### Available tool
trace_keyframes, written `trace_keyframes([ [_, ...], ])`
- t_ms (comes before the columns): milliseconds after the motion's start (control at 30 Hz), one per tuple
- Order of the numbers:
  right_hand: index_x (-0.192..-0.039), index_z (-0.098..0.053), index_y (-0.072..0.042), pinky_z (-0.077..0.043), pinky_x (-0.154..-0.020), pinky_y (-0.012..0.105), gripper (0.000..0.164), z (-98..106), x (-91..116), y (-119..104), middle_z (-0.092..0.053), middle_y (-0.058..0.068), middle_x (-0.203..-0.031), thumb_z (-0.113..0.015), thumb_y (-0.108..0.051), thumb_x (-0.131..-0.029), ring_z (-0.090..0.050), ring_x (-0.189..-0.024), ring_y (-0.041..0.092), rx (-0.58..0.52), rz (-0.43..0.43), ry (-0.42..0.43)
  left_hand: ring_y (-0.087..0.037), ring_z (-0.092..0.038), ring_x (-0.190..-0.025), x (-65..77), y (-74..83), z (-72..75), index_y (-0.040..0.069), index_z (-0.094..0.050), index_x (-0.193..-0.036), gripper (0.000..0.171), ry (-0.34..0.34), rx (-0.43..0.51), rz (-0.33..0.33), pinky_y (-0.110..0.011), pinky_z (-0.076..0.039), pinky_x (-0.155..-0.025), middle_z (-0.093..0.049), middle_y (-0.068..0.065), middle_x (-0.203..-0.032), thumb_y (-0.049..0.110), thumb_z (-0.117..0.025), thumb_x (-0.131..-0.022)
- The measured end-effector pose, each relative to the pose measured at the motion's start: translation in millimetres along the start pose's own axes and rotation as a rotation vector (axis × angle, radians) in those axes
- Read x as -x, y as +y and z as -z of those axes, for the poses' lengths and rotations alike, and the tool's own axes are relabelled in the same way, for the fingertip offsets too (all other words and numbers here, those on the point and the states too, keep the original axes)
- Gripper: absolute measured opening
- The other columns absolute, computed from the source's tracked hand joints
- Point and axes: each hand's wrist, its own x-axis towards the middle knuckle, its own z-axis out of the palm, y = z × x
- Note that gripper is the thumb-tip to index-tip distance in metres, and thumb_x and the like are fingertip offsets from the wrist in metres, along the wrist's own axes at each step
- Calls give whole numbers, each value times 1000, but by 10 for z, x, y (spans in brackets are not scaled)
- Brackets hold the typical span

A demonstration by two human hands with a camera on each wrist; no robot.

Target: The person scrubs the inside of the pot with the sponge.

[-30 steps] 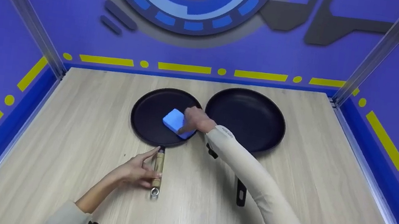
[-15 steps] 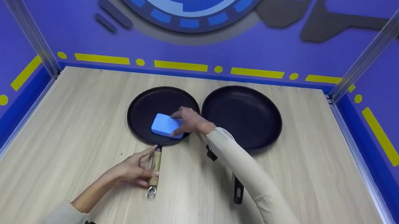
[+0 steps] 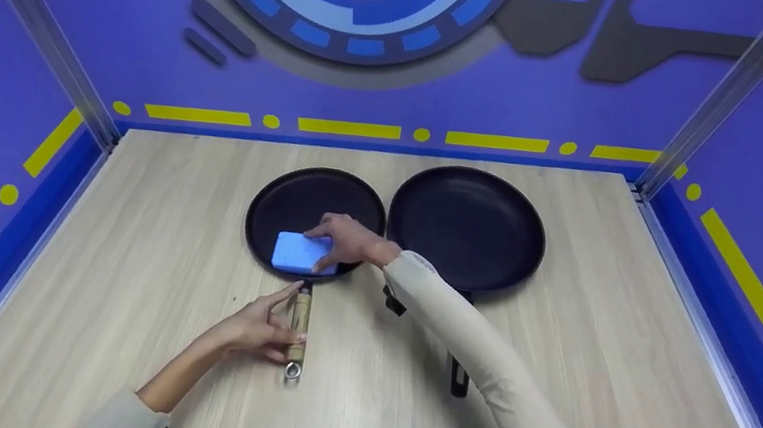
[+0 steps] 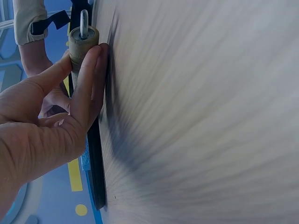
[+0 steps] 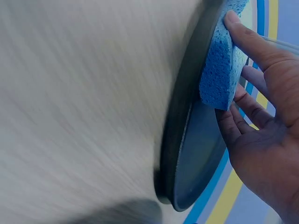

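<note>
A shallow black pan point(image 3: 298, 195) lies on the wooden table, its handle point(image 3: 301, 318) towards me. This handle is wood-coloured and ends in a metal ring. My left hand point(image 3: 253, 327) grips it, thumb on one side and fingers on the other, as the left wrist view shows at the handle's end point(image 4: 83, 46). My right hand point(image 3: 352, 240) holds a blue sponge point(image 3: 294, 252) against the pan's near inner part. In the right wrist view the thumb and fingers grip the porous sponge point(image 5: 218, 70) from opposite sides, close to the pan's rim point(image 5: 180, 140).
A larger black frying pan point(image 3: 466, 226) stands just right of the shallow one, its black handle point(image 3: 459, 378) partly behind my right forearm. Blue-purple panels point(image 3: 382, 106) with yellow marks enclose the table point(image 3: 165, 213) at the back and sides.
My right hand has slid the sponge left and nearer to me across the shallow pan, and the sponge has turned to lie more level. My left hand stays on the handle.
</note>
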Motion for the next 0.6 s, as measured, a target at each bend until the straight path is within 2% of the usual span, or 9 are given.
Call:
trace_keyframes([
  [200,-144,-58,-12,-53,-107,37,73,-26,-19,-2,-62,16,-131,-86,-38,-82,-59,-120,27,15,45,-3,-12,-73,-70,24,26,0,7,1,-164,105,4,-46,20,-32,-67,-66,-76,-5,-80,5,-75,-92],
  [300,-146,-58,-16,-54,-106,36,72,-43,-10,-2,-61,14,-131,-85,-38,-83,-59,-118,26,25,43,6,-12,-72,-68,21,39,-2,9,1,-165,105,4,-43,28,-33,-67,-67,-75,-3,-77,5,-75,-92],
  [467,-145,-59,-21,-56,-101,35,62,-66,7,-39,-60,14,-128,-80,-37,-89,-58,-114,25,59,55,29,-11,-72,-68,-3,47,3,9,-1,-165,105,2,-28,24,-34,-68,-68,-75,-3,-77,4,-75,-92],
  [600,-146,-57,-23,-53,-104,37,53,-102,-13,-108,-58,15,-132,-72,-35,-96,-54,-119,26,125,60,37,-13,-73,-71,-26,40,-7,11,-2,-165,105,-4,-13,23,-35,-68,-69,-76,-4,-80,4,-76,-91],
])
